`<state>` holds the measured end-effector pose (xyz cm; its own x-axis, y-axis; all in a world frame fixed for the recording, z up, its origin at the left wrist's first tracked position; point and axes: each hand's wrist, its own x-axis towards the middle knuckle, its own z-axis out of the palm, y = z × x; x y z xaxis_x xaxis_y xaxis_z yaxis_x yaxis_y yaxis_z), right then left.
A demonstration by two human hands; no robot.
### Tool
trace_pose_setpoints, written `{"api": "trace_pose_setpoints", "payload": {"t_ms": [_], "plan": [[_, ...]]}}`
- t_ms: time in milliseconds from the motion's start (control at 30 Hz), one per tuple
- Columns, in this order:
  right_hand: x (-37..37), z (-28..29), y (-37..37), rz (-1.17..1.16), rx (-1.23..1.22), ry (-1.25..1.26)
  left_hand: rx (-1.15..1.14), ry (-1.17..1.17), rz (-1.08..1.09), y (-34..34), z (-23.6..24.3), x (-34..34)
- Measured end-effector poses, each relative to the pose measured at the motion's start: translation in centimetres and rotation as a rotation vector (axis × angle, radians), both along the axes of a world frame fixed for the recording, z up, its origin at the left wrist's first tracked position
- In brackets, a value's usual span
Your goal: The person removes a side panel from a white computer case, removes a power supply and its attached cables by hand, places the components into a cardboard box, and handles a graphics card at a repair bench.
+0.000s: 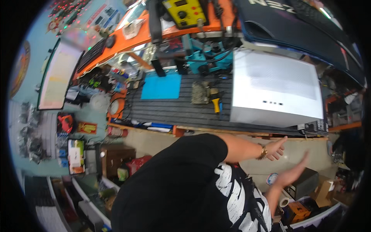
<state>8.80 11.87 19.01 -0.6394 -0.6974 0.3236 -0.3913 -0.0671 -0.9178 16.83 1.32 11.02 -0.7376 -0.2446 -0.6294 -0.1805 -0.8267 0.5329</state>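
My left hand (pixel 273 149), with a gold-coloured band at its wrist, is held out past the bench's front edge. Its thumb sticks up and its fingers curl loosely around nothing. To its right and lower, my right hand (pixel 291 175) is raised with fingers stretched out, slightly blurred and also holding nothing. The hands are apart from each other. Nearest to them on the bench stands a large white computer case (pixel 276 83), with small dark ports along its front edge. Neither hand touches it.
On the ribbed grey bench mat (pixel 154 112) lie a blue pad (pixel 160 87), a greyish square block (pixel 199 92) and a yellow-handled brush (pixel 215 101). An orange shelf (pixel 131 40) above holds a yellow instrument (pixel 183 13). Boxes (pixel 299 210) sit at the lower right.
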Motion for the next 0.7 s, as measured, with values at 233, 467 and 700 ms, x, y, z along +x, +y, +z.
{"api": "trace_pose_setpoints", "payload": {"t_ms": [233,467,700], "plan": [[-7.5,-15.8,3.5,0.096,0.604,0.176,-0.314,0.003,-0.322,0.3,2.8,5.9],[-14.6,-1.1,-10.8,0.224,-0.068,-0.35,-0.457,-0.334,-0.023,0.7,4.7,23.8],[-14.5,5.1,-29.8,0.641,0.094,-0.479,-0.837,-0.48,0.738,-1.1,11.7,27.8]]}}
